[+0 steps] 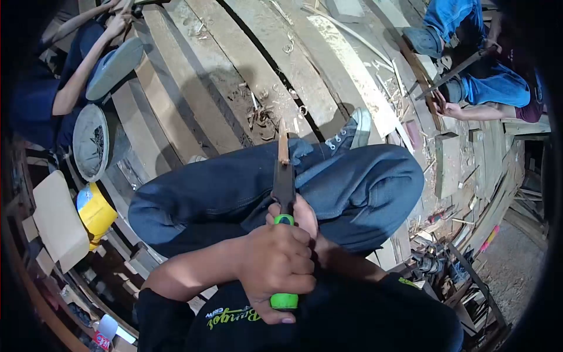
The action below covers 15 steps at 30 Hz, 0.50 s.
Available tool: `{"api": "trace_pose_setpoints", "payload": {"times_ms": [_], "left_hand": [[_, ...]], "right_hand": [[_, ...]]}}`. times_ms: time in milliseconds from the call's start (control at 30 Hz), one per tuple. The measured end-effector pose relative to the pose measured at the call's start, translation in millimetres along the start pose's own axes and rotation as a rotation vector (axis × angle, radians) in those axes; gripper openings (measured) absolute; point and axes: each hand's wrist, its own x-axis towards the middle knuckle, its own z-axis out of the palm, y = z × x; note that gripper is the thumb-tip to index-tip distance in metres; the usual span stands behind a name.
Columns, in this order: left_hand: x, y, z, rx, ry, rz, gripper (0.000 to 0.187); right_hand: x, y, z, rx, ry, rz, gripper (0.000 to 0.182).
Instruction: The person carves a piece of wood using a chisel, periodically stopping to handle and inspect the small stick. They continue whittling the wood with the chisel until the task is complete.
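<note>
My left hand (pixel 278 264) is closed in a fist around the bright green handle (pixel 284 301) of a tool, held in front of my black shirt. Just beyond it, my right hand (pixel 306 218) has its fingers wrapped at the base of a narrow dark strip of wood (pixel 284 185). That strip points away from me over my crossed legs, and its far tip (pixel 284 149) is bare, light brown wood. Where tool and strip meet is hidden behind my hands, so the tool's kind does not show.
Wood shavings (pixel 261 114) litter the plank floor (pixel 229 58). To the left are a bucket (pixel 92 142) and a yellow container (pixel 95 211). At the right a person holds a hand saw (pixel 454 73) against a board (pixel 423 76). Another person's sandalled foot (pixel 114 68) rests at upper left.
</note>
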Motion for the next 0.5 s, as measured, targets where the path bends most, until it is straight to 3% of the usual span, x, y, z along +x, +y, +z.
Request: {"api": "trace_pose_setpoints", "payload": {"times_ms": [133, 200, 233, 267, 333, 367, 467, 500], "left_hand": [[2, 12, 6, -0.003, -0.155, -0.027, 0.044], [-4, -1, 0, 0.005, -0.070, -0.027, 0.044], [1, -3, 0, 0.004, -0.014, -0.016, 0.044], [3, 0, 2, 0.008, -0.013, -0.014, 0.044], [4, 8, 12, -0.027, -0.099, 0.004, 0.043], [3, 17, 17, -0.004, -0.114, 0.016, 0.044], [-1, -11, 3, -0.006, 0.032, 0.058, 0.045], [4, -11, -1, -0.004, 0.058, 0.050, 0.044]], "right_hand": [[4, -1, -4, -0.308, -0.178, -0.208, 0.034], [3, 5, 0, -0.169, 0.154, -0.113, 0.033], [7, -2, -14, 0.214, -0.123, 0.163, 0.032], [6, 0, -18, 0.210, -0.125, 0.164, 0.032], [7, -2, -16, -0.158, -0.205, -0.099, 0.029], [9, -6, -13, -0.165, -0.212, -0.105, 0.029], [1, 4, -8, -0.334, 0.183, -0.167, 0.035], [1, 7, -6, -0.167, 0.159, -0.181, 0.033]]}}
